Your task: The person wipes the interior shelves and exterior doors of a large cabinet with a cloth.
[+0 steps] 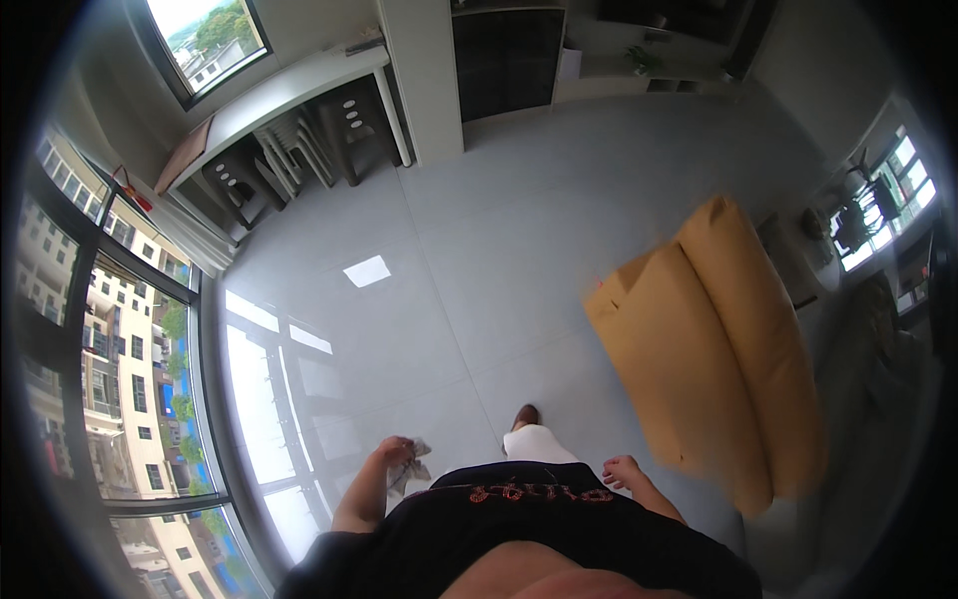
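My left hand (395,451), low and left of centre, is closed around a crumpled greyish cloth (410,470) that hangs beside my hip. On the other side of my body, my right hand (621,472) holds nothing visible, its fingers loosely curled and apart. Nearest to it is a large tan sofa (688,337) with a smooth, leather-like cover, a short gap away. Part of the left palm and the cloth's far side are hidden.
Grey glossy floor tiles (449,299) stretch ahead. A white table (299,86) with stacked stools (296,150) beneath stands at the upper left. Tall windows (142,374) line the left side. A dark-fronted cabinet (509,64) and a low shelf unit (621,88) are at the far wall.
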Tool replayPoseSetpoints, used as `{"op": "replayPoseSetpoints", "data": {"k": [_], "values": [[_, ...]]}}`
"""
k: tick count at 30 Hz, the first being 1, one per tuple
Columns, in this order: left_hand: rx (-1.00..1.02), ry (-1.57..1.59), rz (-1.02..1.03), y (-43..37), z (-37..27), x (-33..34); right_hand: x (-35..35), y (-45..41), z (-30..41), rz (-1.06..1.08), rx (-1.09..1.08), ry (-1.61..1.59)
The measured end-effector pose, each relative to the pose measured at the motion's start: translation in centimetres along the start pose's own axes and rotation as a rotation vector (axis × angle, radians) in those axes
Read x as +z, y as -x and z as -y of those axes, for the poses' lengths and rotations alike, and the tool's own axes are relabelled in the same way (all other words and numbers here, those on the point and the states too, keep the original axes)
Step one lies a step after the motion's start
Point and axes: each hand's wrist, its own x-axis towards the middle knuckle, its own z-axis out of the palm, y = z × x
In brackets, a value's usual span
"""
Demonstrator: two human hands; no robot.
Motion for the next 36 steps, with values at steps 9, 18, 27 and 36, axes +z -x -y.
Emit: {"op": "replayPoseSetpoints", "data": {"k": [9, 18, 27, 36], "values": [[-0.109, -0.132, 0.118, -1.7, 0.2, -4.4, -2.1, -6.5, 29.8, 0.081, -0.351, 0.163], [0.024, -0.282, 0.292, -17.5, -5.1, -18.8, -2.7, -13.6, 42.7, 0.144, -0.399, 0.148], [0.123, -0.279, -0.160, -27.0, -28.1, -40.9, -11.8, -20.8, 42.9, -0.028, -0.152, -0.333], [0.266, -0.048, -0.192, -32.4, -45.3, -47.7, -24.0, -25.4, 51.2, -0.030, 0.024, 0.034]]}}
